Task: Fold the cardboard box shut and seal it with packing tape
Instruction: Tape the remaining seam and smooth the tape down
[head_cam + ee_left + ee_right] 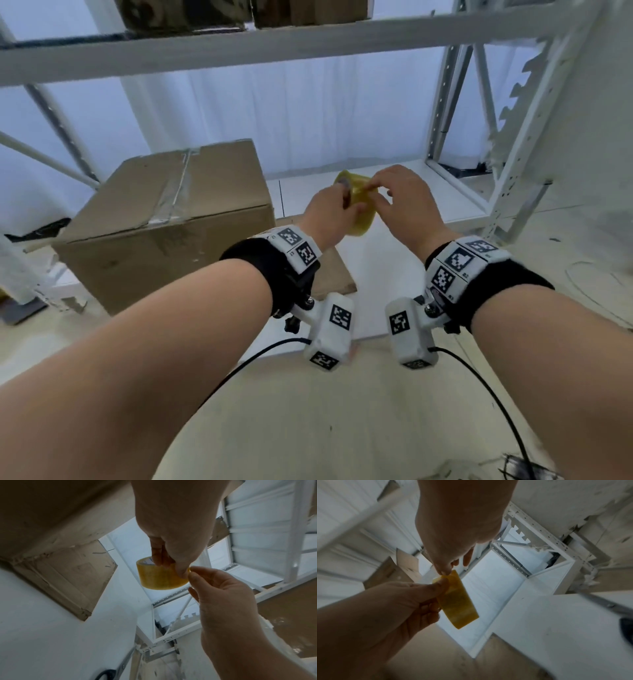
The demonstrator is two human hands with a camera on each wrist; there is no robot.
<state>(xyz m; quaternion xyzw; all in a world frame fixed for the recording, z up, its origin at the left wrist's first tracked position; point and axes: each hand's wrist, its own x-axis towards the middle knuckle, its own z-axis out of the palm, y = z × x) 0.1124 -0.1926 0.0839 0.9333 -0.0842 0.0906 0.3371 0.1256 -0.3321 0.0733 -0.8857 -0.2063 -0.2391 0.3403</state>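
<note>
A brown cardboard box stands at the left with its top flaps folded down and clear tape along the seam. A yellow-tinted roll of packing tape hangs in the air to its right. My left hand grips the roll with fingers through its core. My right hand pinches the roll's upper rim with thumb and forefinger. In the left wrist view the tape roll sits below my left hand, my right hand at its edge. The right wrist view has the tape roll between my right hand and left hand.
A white metal rack surrounds the spot: an upper shelf with boxes overhead, uprights at the right, and a low white board under the hands. A flat cardboard piece lies beside the box. Black cables trail from my wrists.
</note>
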